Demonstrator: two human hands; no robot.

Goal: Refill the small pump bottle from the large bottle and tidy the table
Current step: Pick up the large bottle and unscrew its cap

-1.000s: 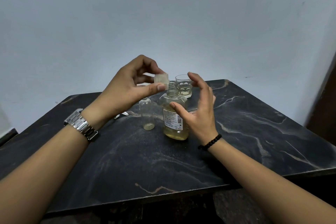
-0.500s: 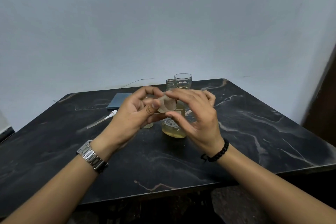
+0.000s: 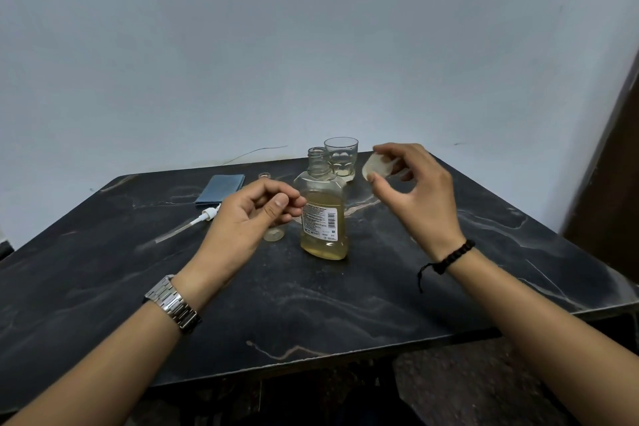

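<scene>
- Clear plastic, the cap (image 3: pixel 377 166) is sitting pinched in my right hand (image 3: pixel 415 194), thumb and fingertips clamped on its rim, raised just right of the big bottle (image 3: pixel 323 218).
- My left hand (image 3: pixel 249 218) is hanging loosely curled with nothing in its grip, in front of the small bottle (image 3: pixel 273 233) and hiding most of it.
- The big bottle is standing upright and uncapped mid-table, roughly half full of yellowish liquid; the small bottle is standing just to its left, also open, only its base and rim showing.
- The pump (image 3: pixel 204 216) is lying on the table (image 3: pixel 311 304) to the left, near a blue cloth (image 3: pixel 221 187); a glass (image 3: pixel 340 157) is standing behind the big bottle.
- I am judging the step as parking the cap before pouring. I should be setting it down on the right, well away from the bottles, open side up so it stays clean.
- Then one hand should be steadying the small bottle while the other tips the big one slowly, since that neck looks narrow and spills look likely.
</scene>
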